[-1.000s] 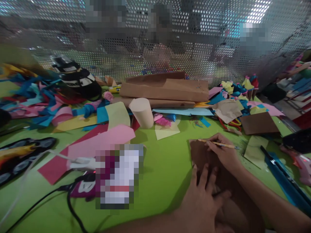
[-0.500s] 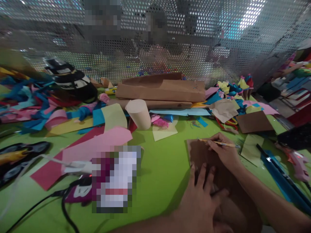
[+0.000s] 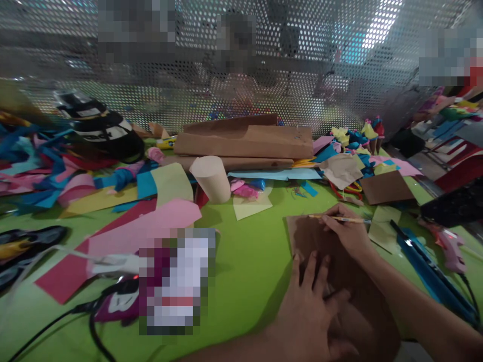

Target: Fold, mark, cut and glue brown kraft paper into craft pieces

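A sheet of brown paper [image 3: 362, 281] lies on the green table at the lower right. My left hand [image 3: 307, 301] rests flat on the sheet with its fingers spread, over a paler, see-through-looking piece [image 3: 352, 322] that I cannot make out well. Near the sheet's far edge, my right hand [image 3: 347, 231] pinches a yellow pencil [image 3: 349, 219]. The pencil lies almost level, its tip pointing left close to the top edge of the paper.
A white paper roll [image 3: 211, 179] stands near folded brown paper [image 3: 243, 142] at the back. Coloured paper scraps [image 3: 143, 231] and a blurred-out phone-like object [image 3: 181, 281] with cables are left. A pink glue gun [image 3: 451, 251] and blue strips [image 3: 433, 274] lie right.
The view has shifted slightly, so most things appear a little further left. My right hand still grips the pencil at the sheet's top edge, and my left hand stays flat.
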Demonstrator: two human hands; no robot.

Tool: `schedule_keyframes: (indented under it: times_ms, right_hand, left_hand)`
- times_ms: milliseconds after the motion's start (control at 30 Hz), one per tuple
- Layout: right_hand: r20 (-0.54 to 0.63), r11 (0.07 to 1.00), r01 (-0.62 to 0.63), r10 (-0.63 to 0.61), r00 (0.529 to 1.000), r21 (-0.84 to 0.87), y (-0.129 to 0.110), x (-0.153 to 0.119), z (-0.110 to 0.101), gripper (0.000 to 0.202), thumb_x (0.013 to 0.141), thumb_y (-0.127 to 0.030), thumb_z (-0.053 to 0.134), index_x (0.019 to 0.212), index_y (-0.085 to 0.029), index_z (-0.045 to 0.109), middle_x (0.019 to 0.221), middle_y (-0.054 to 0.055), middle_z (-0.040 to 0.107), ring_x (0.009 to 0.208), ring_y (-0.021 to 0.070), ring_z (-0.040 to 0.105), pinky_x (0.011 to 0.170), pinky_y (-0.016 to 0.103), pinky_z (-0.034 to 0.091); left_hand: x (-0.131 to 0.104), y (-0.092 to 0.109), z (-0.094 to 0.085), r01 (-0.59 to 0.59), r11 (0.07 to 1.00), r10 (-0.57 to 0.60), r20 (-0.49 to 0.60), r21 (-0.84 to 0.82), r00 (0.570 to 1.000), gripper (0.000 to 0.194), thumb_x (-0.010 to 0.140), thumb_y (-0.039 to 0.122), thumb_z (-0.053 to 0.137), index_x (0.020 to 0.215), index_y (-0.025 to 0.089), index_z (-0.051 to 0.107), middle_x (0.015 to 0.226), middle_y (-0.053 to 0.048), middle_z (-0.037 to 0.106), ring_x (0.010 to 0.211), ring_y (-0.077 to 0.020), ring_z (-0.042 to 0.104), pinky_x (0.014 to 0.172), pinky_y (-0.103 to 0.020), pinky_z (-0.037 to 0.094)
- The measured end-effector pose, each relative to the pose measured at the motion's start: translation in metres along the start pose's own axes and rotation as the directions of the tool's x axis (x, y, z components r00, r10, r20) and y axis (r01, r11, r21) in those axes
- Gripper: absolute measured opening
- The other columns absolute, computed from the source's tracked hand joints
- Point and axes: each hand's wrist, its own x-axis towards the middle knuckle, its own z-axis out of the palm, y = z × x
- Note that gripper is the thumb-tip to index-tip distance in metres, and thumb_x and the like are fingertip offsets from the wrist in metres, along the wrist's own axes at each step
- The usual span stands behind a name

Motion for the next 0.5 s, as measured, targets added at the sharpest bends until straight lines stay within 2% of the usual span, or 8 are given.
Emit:
schedule_keyframes:
  times_ms: [233,500]
  right_hand:
    - [0.059,1.000,0.013,-0.012,0.998,-0.015,0.0024,0.0033,-0.0059,0.020,0.086,-0.039,0.071,0.079,-0.022,0.063,0.076,0.003,0.073,0.061,0.0158,0.064,0.059,0.029,0.050]
    - [0.006,1.000,0.019,-0.019,1.000,-0.011,0.0049,0.0013,-0.0069,0.019,0.086,-0.038,0.071,0.080,-0.022,0.063,0.074,0.002,0.073,0.061,0.0162,0.064,0.059,0.029,0.050]
  left_hand:
    - [-0.0024,0.0022,-0.0015,0.002,0.999,-0.002,-0.003,-0.041,1.000,0.084,0.090,0.082,0.032,0.158,0.033,0.035,0.169,-0.018,0.000,0.154,-0.0441,-0.006,0.118,-0.077,0.004]
    - [-0.0024,-0.0002,0.0015,-0.003,1.000,0.003,-0.017,-0.023,1.000,0.083,0.090,0.081,0.031,0.158,0.034,0.033,0.169,-0.018,-0.001,0.155,-0.0440,-0.006,0.118,-0.077,0.005]
